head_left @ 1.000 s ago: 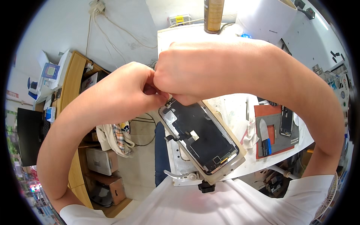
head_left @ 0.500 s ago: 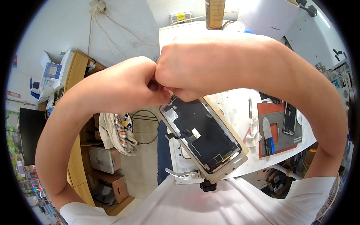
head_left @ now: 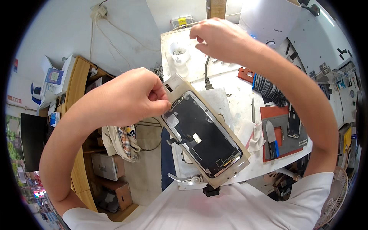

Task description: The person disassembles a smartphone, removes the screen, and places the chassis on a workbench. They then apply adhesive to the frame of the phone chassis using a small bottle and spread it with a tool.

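A phone screen assembly (head_left: 209,134), dark back upward, lies tilted in a beige holder (head_left: 177,81) near the front edge of the table. A short flex cable (head_left: 172,141) sticks out from its left side. My left hand (head_left: 143,96) is closed in a pinch at the screen's upper left corner; what sits between its fingertips is hidden. Farther off, my right hand (head_left: 216,36) is raised over the back of the table, apart from the screen. Its fingers are curled and closed, and anything in them is too small to make out.
Right of the holder lie a white cloth (head_left: 256,140), tweezers (head_left: 253,110), a blue-handled knife (head_left: 273,138) on a grey and red mat (head_left: 295,143), and another phone part (head_left: 294,122). A dispenser bottle (head_left: 180,65) and a brown can (head_left: 216,8) stand behind. A silver clamp lever (head_left: 186,179) juts out in front.
My right hand has left the screen's top edge and moved up and right, uncovering the holder's far end and the bottle. My left hand stays at the corner, shifted slightly.
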`<state>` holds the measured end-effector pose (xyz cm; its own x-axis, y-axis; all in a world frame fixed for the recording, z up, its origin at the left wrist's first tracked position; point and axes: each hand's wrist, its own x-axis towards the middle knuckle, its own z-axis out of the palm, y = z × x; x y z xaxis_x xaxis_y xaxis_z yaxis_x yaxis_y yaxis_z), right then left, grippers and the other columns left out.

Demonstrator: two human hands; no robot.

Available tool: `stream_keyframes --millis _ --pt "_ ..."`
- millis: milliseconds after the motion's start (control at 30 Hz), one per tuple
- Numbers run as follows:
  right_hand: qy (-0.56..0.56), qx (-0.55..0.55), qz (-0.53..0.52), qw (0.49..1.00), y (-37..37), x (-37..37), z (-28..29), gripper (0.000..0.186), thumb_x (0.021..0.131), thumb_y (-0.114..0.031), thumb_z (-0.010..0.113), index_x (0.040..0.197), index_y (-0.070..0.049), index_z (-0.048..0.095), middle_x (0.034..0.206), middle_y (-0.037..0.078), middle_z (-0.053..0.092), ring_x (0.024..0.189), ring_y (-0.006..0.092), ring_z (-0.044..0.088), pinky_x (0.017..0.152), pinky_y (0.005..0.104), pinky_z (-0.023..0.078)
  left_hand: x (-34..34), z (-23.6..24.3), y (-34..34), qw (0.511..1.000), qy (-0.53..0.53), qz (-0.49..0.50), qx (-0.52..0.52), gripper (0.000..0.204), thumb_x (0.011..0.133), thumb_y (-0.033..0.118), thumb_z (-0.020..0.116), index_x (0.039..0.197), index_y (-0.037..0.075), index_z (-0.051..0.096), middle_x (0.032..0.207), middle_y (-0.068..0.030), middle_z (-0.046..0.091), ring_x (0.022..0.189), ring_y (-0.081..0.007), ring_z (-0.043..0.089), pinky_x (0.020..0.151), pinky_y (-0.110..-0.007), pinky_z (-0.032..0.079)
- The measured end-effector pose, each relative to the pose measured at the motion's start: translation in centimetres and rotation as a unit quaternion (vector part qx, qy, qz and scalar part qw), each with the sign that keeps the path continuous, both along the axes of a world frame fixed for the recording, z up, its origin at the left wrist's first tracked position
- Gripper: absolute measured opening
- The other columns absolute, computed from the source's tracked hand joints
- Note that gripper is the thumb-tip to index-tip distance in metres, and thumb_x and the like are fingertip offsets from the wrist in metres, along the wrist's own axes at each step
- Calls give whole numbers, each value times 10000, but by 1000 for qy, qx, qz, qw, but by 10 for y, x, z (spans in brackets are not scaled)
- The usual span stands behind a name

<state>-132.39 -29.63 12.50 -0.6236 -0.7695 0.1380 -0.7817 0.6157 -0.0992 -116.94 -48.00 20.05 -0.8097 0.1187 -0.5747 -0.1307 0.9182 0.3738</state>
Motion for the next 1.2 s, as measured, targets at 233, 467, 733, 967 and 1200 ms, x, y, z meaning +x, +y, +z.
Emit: stream_keyframes --millis 233,467,733,967,1200 --pt "-128 -73 61 987 -16 -4 -60 637 859 -339 865 1402 -109 624 1278 151 639 1173 333 655 995 435 546 1 1 -1 1000 -1 -4 -4 239 932 187 741 945 -51 756 673 -19 598 634 -95 529 586 -299 456" --pt "-75 -97 79 989 -27 -4 -87 515 848 -281 860 1284 -90 665 1223 134 651 1172 331 651 971 446 549 3 0 -1 1000 3 1 1 251 939 198 741 950 -52 750 678 -17 592 632 -99 528 585 -303 454" --pt "-152 -299 58 940 28 25 -43 440 876 -175 752 1301 -107 664 1209 111 684 1087 322 659 941 423 545 4 -3 -7 1000 4 -12 17 283 944 211 725 921 -71 731 677 -37 590 631 -115 521 585 -318 453" --pt "-33 -239 150 959 63 87 6 535 786 3 751 1305 -104 684 1194 94 668 1034 228 682 822 354 587 8 -3 -14 998 25 -38 37 317 944 235 720 902 -80 724 667 -57 582 628 -142 529 589 -336 458" --pt "125 -192 204 952 51 108 19 484 686 -32 795 1154 -110 698 1086 43 646 955 246 691 761 356 594 9 -6 -18 998 11 -27 59 319 930 240 722 907 -78 734 673 -47 594 631 -135 541 596 -333 464"
